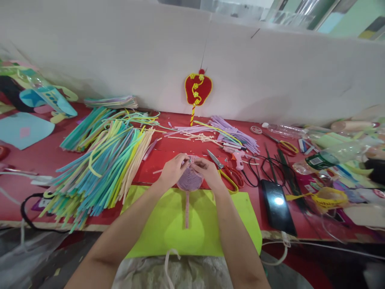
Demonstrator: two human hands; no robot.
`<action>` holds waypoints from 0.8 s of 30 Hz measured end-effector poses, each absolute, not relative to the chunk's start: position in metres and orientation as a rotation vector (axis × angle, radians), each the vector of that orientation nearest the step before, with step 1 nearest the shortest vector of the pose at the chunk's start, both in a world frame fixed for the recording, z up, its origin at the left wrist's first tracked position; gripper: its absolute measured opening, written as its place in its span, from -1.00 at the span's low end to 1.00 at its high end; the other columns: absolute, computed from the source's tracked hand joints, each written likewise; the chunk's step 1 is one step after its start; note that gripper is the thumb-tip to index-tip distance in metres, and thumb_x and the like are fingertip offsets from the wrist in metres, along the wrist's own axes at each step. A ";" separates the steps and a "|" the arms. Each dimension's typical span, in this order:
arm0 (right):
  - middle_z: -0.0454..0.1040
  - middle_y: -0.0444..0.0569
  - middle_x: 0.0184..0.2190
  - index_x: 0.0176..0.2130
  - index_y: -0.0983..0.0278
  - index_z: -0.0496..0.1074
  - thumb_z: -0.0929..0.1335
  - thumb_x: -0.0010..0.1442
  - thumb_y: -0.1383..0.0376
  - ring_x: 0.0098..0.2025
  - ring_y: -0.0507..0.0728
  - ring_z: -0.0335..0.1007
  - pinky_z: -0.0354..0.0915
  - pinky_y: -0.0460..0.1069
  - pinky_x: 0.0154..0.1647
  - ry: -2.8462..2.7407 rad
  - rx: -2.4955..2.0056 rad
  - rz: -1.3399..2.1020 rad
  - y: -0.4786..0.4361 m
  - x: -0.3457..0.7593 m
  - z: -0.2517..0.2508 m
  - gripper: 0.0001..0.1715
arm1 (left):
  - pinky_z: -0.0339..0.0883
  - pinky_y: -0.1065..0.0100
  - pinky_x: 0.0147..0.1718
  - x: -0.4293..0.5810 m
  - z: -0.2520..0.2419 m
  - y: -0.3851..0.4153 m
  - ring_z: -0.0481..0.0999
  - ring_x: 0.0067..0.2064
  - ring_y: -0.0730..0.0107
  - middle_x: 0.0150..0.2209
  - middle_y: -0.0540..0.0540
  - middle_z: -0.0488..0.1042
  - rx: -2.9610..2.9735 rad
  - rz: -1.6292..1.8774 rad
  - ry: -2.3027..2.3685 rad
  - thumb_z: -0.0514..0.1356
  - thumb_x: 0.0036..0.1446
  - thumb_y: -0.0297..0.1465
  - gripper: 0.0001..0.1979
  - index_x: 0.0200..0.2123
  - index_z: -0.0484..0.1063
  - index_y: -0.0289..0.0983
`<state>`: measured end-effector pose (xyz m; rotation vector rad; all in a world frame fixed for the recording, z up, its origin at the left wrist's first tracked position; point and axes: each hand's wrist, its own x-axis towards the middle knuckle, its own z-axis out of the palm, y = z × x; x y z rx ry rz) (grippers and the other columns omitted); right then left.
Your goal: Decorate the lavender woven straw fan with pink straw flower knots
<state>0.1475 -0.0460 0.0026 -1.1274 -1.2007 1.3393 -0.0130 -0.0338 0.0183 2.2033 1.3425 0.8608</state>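
Observation:
A round lilac fan made of pipe cleaners point(190, 181) lies in front of me, its pink-purple handle point(187, 210) pointing toward me over a lime-green sheet point(162, 241). My left hand point(174, 170) pinches the fan's far edge from the left, fingers closed. From the right, my right hand point(207, 170) closes its fingertips on that same edge, close to the left ones. Small detail between the fingertips is too fine to make out. Scissors with yellow and red handles point(231, 176) lie just right of my right hand.
Bundles of coloured pipe cleaners point(102, 160) spread on the left; lilac ones point(234, 132) lie behind. A pink glue gun point(239, 158), a black phone point(278, 206) and plastic bottles point(325, 160) are on the right. A red and yellow fan point(198, 89) stands against the white wall.

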 end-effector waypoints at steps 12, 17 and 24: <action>0.49 -0.11 -0.43 -0.37 0.24 0.44 0.42 -0.05 0.18 -0.38 0.05 0.40 0.32 -0.04 -0.27 -1.234 -1.126 1.163 -0.045 0.143 -0.001 -0.78 | 0.30 0.38 -0.21 -0.002 0.003 -0.033 0.44 -0.22 0.39 -0.25 -0.08 0.46 2.016 1.088 1.355 0.04 0.18 -0.39 -0.89 -0.26 0.33 -0.25; 0.47 -0.12 -0.46 -0.38 0.24 0.43 0.38 0.01 0.14 -0.42 0.05 0.38 0.31 -0.04 -0.32 -1.237 -1.140 1.162 -0.046 0.146 0.000 -0.78 | 0.29 0.34 -0.17 -0.005 0.003 -0.030 0.45 -0.20 0.36 -0.24 -0.10 0.47 2.032 1.030 1.281 0.04 0.18 -0.39 -0.89 -0.27 0.33 -0.26; 0.47 -0.12 -0.47 -0.40 0.23 0.42 0.37 0.02 0.16 -0.41 0.06 0.38 0.30 -0.03 -0.31 -1.334 -1.134 1.134 -0.044 0.152 0.000 -0.81 | 0.28 0.32 -0.13 -0.016 0.003 -0.019 0.45 -0.14 0.33 -0.20 -0.09 0.47 2.129 0.864 1.084 0.03 0.16 -0.42 -0.86 -0.24 0.35 -0.24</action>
